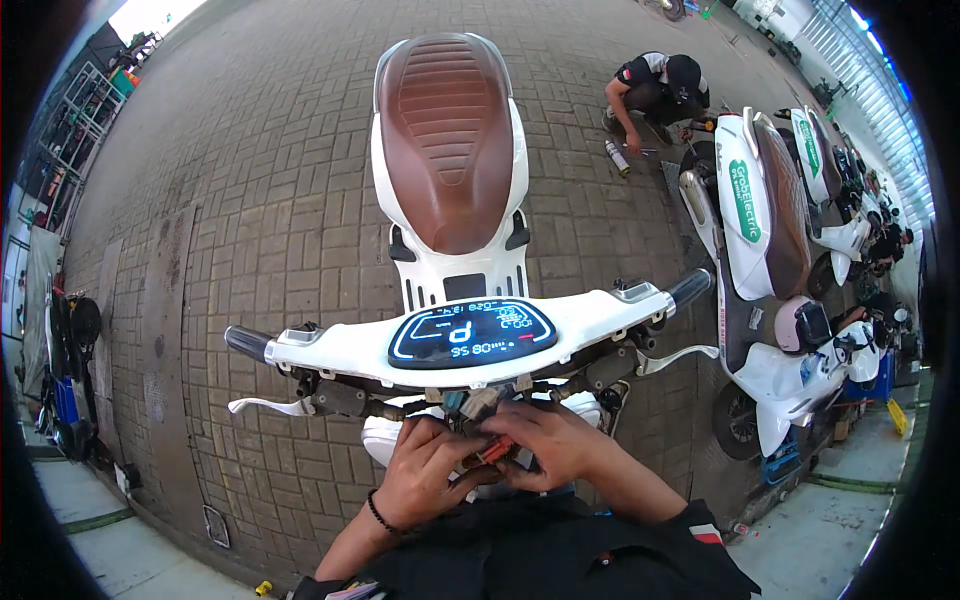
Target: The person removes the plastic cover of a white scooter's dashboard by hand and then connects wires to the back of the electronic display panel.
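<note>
A white scooter stands in front of me, its handlebar cover point(330, 350) facing me and its lit dashboard display point(470, 335) on. Below the cover, my left hand point(425, 475) and my right hand point(550, 445) meet, fingers bent inward. Between them is a small red part point(492, 450) that looks like a wiring connector; both hands appear closed on it, though fingers hide much of it. Just above the fingertips hang pale and grey-green wire connectors point(475, 402). A silver brake lever point(270, 406) juts out left of my hands, and another lever point(680, 358) on the right.
The brown scooter seat point(448, 130) lies beyond the handlebar. At the far right a person point(660, 90) crouches beside a spray can point(617, 158) and a parked white scooter point(745, 190). A pink helmet point(798, 325) rests on that scooter. Metal shelving point(75, 130) stands far left.
</note>
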A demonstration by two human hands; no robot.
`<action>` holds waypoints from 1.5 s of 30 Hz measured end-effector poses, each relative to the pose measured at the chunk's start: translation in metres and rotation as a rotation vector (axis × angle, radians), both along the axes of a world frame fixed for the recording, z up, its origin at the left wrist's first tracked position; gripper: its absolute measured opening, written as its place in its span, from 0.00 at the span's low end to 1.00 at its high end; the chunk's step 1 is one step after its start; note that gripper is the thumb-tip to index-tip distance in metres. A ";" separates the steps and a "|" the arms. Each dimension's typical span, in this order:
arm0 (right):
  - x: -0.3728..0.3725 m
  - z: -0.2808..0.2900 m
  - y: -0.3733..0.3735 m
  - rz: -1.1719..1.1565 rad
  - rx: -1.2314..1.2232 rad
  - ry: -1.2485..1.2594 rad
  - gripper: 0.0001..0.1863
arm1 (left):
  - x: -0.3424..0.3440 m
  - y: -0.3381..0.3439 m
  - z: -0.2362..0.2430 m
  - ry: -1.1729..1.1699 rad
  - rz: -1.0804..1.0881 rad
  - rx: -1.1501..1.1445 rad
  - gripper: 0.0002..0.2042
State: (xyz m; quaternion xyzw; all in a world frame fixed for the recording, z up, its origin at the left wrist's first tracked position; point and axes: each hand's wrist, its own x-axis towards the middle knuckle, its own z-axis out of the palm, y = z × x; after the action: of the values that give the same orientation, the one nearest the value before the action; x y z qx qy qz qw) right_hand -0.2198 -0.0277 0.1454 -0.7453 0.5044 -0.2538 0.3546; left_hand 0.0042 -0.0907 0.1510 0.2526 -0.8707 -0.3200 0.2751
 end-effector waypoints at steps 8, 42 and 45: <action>-0.003 -0.012 -0.001 0.018 -0.028 -0.097 0.31 | -0.001 -0.010 0.011 -0.101 -0.070 0.026 0.20; -0.010 -0.058 0.171 -0.706 -0.536 -0.179 0.31 | -0.001 0.010 -0.075 0.261 0.399 0.044 0.25; -0.027 -0.091 0.234 -0.949 -0.380 -0.345 0.28 | -0.002 0.016 -0.081 0.276 0.442 -0.099 0.25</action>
State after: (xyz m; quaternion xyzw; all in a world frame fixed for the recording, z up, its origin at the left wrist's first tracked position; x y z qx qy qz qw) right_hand -0.2465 0.2059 0.0541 -0.4340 0.6653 -0.5916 0.1379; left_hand 0.0020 -0.0751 0.0699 0.3769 -0.7633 -0.2405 0.4663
